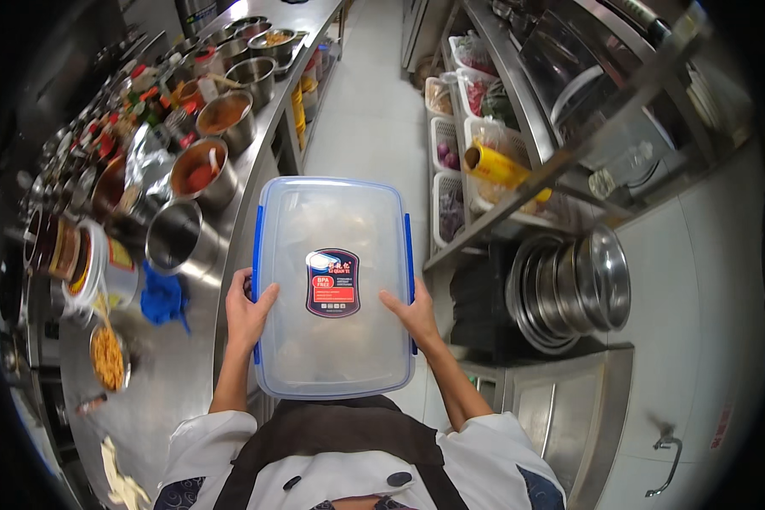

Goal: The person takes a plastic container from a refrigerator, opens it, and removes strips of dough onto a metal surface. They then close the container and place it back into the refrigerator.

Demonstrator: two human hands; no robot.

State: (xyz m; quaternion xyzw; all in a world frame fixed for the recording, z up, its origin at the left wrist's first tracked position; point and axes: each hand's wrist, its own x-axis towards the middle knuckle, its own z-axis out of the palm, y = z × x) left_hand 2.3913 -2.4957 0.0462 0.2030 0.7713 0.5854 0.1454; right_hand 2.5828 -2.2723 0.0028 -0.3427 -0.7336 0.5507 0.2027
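A large rectangular plastic food container with a translucent lid and blue side clips is held level in front of my apron. My left hand grips its left side, thumb resting on the lid's edge. On the opposite side my right hand has its thumb on top of the lid, its fingers hidden beside or below the rim. A dark and red printed label sits at the middle of the lid. Pale contents show blurrily through the plastic; I cannot tell what they are.
Along my left runs a steel counter with steel pots, a white bucket, a blue cloth and a bowl of orange food. On my right stand a steel shelf, white baskets and stacked steel basins. A tiled aisle stretches ahead.
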